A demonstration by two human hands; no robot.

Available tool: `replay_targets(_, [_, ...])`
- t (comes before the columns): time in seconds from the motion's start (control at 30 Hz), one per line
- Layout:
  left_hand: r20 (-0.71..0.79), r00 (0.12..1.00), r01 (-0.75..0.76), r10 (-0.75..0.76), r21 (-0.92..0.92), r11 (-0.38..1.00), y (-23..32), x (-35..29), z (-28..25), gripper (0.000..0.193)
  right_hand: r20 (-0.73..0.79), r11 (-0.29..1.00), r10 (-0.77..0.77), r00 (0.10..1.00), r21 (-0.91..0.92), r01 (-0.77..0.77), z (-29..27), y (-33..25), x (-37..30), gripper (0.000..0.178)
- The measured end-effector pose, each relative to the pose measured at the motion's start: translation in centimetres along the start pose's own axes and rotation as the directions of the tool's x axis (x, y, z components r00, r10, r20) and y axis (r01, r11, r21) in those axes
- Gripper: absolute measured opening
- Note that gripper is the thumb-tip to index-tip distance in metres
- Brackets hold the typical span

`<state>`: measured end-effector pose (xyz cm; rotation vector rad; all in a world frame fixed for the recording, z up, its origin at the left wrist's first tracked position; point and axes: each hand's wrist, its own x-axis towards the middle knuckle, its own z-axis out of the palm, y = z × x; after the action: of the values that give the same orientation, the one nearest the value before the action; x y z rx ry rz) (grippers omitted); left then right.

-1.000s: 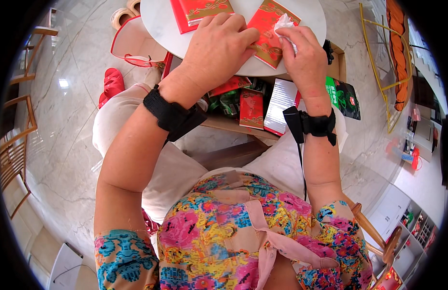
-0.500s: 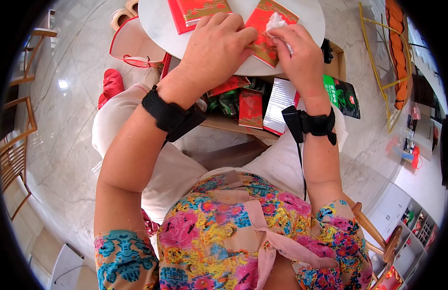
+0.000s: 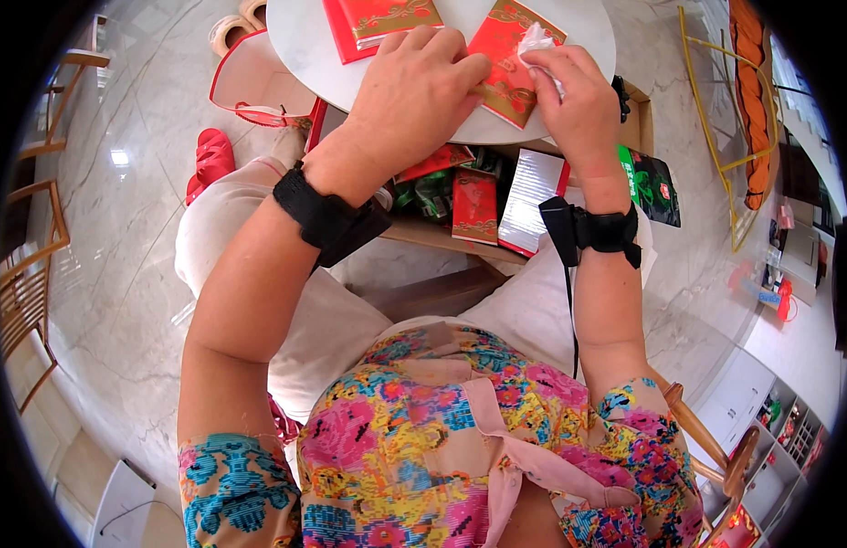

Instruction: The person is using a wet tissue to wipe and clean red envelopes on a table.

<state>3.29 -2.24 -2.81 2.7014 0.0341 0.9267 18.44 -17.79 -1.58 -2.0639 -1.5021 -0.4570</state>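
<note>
A red-and-gold booklet-like packet (image 3: 505, 41) lies at a slant on the round white table (image 3: 305, 46). My right hand (image 3: 578, 100) pinches a crumpled white tissue (image 3: 536, 41) over the packet's right edge. My left hand (image 3: 419, 100) is closed, its thumb and forefinger at the packet's left edge; the other fingertips are hidden under the hand. Just beyond my left knuckles, more red-and-gold packets (image 3: 396, 16) lie stacked, the top one in clear wrap.
Below the table edge, an open cardboard box (image 3: 423, 230) holds red packets, green packages and a white pad (image 3: 530, 196). A green-and-black bag (image 3: 654, 187) lies to its right. A red-trimmed bag (image 3: 259, 78) stands left, near a red slipper (image 3: 210, 163). A yellow metal frame (image 3: 706, 119) is far right.
My right hand and the tissue have shifted slightly right across the packet. My left hand keeps nearly the same place at the packet's left edge.
</note>
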Motion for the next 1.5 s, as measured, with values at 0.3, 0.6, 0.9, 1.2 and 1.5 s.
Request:
replay_targets(0.3, [0.033,0.999,0.001,0.000,-0.029,1.000,1.2,-0.3,0.1,0.041,-0.006,0.994,-0.018,1.000,0.111,0.018,0.5,-2.3,-0.6,0.013])
replay_targets(0.6, [0.027,0.999,0.025,-0.024,-0.015,1.000,2.2,0.1,0.7,0.059,-0.008,0.999,0.022,1.000,0.030,-0.022,0.0,-1.0,-0.1,0.013])
replay_targets(0.9, [-0.043,0.999,-0.002,0.004,0.046,0.999,1.9,0.5,1.6,0.045,0.003,0.993,0.031,1.000,0.113,-0.031,0.4,-1.6,-0.3,0.014])
replay_targets(1.2, [-0.041,0.999,-0.003,0.004,0.031,1.000,1.9,0.5,1.5,0.041,-0.024,0.989,0.139,0.990,-0.048,-0.140,-0.4,0.5,-0.3,0.012])
replay_targets(1.5, [-0.053,0.998,0.048,-0.046,0.033,0.998,2.3,0.5,1.2,0.054,0.070,0.956,0.183,0.981,0.219,-0.194,-0.1,-2.3,-0.3,0.016])
